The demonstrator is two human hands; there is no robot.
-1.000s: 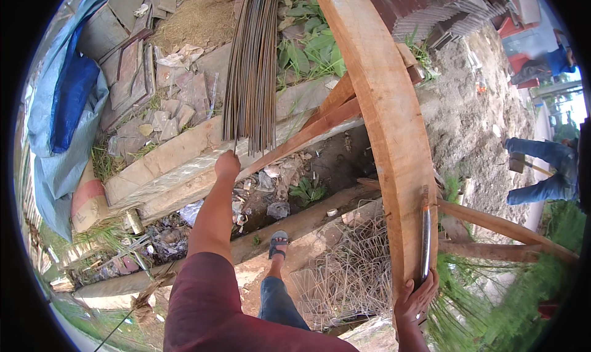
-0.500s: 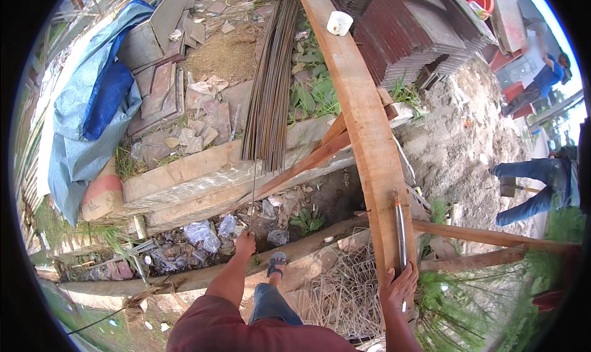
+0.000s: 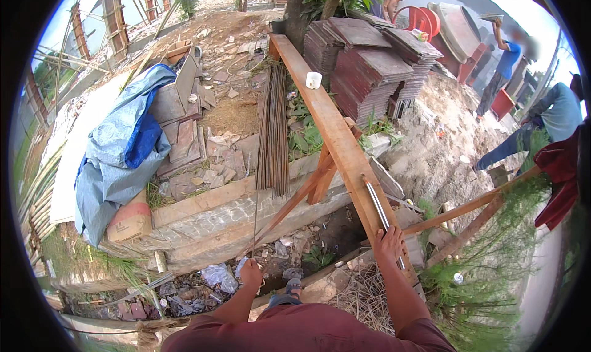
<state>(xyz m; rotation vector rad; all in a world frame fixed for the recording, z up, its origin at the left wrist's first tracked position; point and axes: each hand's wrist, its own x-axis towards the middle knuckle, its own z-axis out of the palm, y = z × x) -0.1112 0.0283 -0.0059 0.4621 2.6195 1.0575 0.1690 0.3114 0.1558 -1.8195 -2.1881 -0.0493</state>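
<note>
My left hand (image 3: 251,273) is closed around the lower end of a thin steel rod (image 3: 256,219). That rod reaches up to a bundle of rusty rebar (image 3: 274,130) lying over the concrete ledge. On a long wooden beam (image 3: 326,121) rests a shiny metal pipe (image 3: 375,201), slanting along its near part. Over the pipe's near end my right hand (image 3: 388,246) is wrapped, its fingers partly hiding the metal. Below the beam, beside my right forearm, lies a heap of bent wire stirrups (image 3: 363,293).
A white cup (image 3: 313,80) stands on the beam. Stacked roof tiles (image 3: 369,68) rise behind it. A blue tarp (image 3: 126,155) lies left. Between the concrete ledge (image 3: 203,210) and my feet runs a ditch with plastic litter (image 3: 220,278). Two people (image 3: 557,112) (image 3: 508,59) are at right.
My view has tilted up, bringing in more of the background. Both hands keep their holds on the rod and the pipe. The person at far right has bent forward; another raises a flat object.
</note>
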